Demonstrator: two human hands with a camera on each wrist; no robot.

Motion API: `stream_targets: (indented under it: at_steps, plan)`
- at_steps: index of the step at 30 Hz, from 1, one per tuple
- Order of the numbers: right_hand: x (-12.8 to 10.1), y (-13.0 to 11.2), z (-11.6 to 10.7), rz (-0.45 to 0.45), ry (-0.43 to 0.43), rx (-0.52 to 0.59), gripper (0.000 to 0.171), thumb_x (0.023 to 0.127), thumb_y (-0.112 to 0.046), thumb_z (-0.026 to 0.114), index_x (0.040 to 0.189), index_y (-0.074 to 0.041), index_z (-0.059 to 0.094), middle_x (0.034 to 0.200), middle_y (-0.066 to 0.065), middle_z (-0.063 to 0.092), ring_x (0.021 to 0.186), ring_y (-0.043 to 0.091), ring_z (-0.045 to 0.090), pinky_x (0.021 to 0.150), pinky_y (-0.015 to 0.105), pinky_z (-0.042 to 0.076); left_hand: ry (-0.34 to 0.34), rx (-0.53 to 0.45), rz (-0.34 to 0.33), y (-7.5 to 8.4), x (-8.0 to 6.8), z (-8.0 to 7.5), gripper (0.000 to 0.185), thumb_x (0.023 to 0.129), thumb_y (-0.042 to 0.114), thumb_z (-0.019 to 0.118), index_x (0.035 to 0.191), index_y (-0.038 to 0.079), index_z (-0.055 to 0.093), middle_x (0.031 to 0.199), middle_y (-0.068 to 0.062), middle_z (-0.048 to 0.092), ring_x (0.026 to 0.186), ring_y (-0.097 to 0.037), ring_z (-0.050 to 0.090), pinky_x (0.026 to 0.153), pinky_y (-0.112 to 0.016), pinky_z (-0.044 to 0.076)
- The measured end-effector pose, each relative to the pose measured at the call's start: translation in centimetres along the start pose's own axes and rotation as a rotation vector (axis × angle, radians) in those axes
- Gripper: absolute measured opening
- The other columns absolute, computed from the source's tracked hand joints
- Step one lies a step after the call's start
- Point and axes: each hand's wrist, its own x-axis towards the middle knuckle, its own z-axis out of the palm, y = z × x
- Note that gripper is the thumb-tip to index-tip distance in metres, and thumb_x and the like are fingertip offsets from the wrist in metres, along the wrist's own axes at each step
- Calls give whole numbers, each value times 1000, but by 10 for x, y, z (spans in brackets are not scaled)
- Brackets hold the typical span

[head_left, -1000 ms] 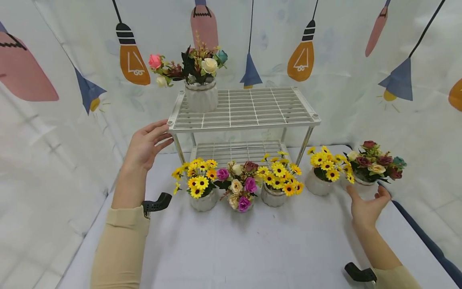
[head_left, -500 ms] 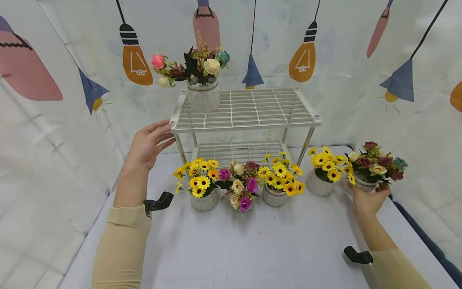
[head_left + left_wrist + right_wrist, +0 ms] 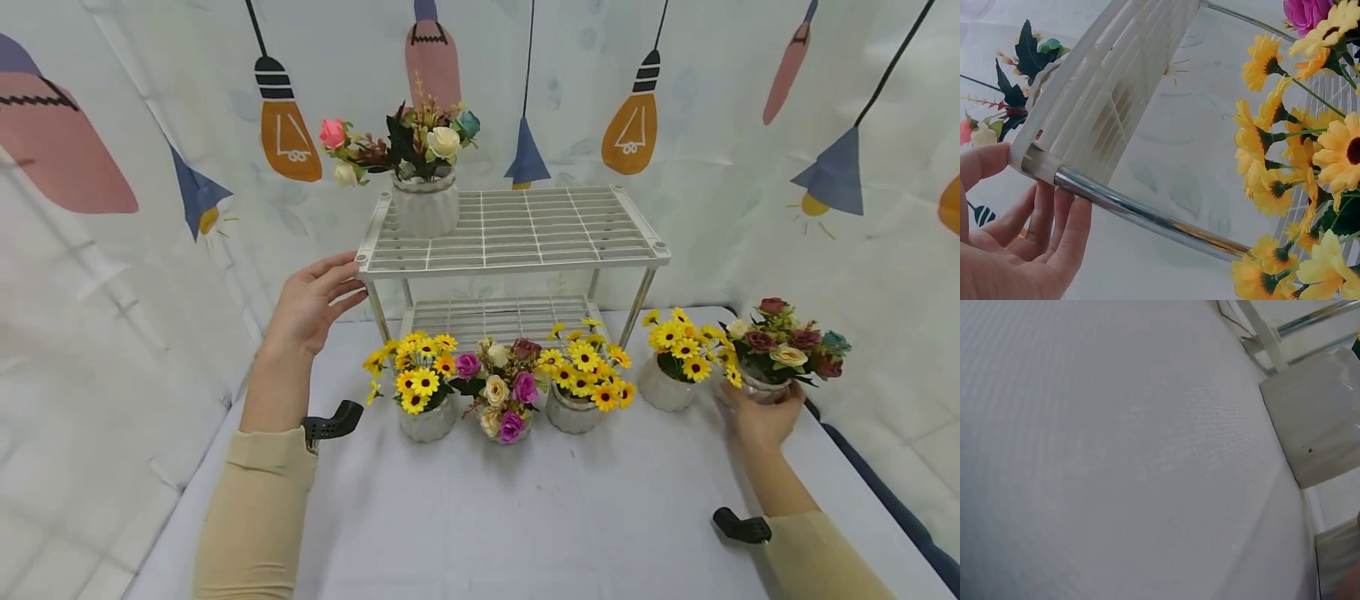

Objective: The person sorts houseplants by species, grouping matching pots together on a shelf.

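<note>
Right hand [image 3: 763, 419] grips the rose pot [image 3: 759, 388] at the table's [image 3: 570, 517] right end, fingers curled round it. Left hand [image 3: 313, 302] rests flat-fingered against the shelf rack's [image 3: 510, 229] front-left corner.

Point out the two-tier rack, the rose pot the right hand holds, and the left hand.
two-tier rack [image 3: 517, 229], head view, top grid
rose pot [image 3: 761, 389], head view, pot wall
left hand [image 3: 307, 304], head view, back of hand

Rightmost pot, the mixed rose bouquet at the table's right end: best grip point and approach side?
Grip the rose pot on its white ribbed body, under the blooms, coming from the front-right, probably. The flowers overhang the rim and the sunflower pot crowds its left, so only that side is open. The right hand already cups it there.
</note>
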Motion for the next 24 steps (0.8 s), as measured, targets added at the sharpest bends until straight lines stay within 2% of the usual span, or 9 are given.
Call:
stream_targets:
  at_steps: [10, 17, 20, 24]
  plan:
    - [3, 7, -1, -18, 19, -2, 111, 85, -32, 86, 165, -24, 10, 169, -5, 13, 152, 5, 10, 121, 20, 10, 1, 17, 4, -3, 1, 0, 58, 97, 26, 75, 143, -3, 54, 117, -3, 67, 106, -19, 63, 91, -25, 56]
    - [-3, 5, -4, 3, 34, 3, 111, 84, -37, 86, 165, -25, 11, 169, -5, 15, 153, 7, 12, 122, 23, 10, -1, 12, 12, -3, 2, 1, 58, 98, 25, 74, 143, -4, 53, 116, -3, 67, 105, -19, 63, 90, -24, 56]
    - [-7, 1, -6, -28, 50, 7, 106, 86, -34, 85, 165, -23, 14, 169, -4, 18, 152, 7, 15, 121, 22, 12, 2, 5, 12, -2, 1, 1, 58, 98, 25, 74, 143, -4, 53, 116, -3, 67, 104, -19, 63, 89, -24, 57]
    - [-14, -4, -7, -90, 92, 23, 96, 88, -26, 82, 163, -20, 22, 165, 3, 27, 147, 8, 24, 119, 21, 20, 2, -1, 15, -2, 0, 1, 58, 98, 25, 74, 144, -4, 53, 117, -3, 67, 105, -20, 63, 91, -25, 56]
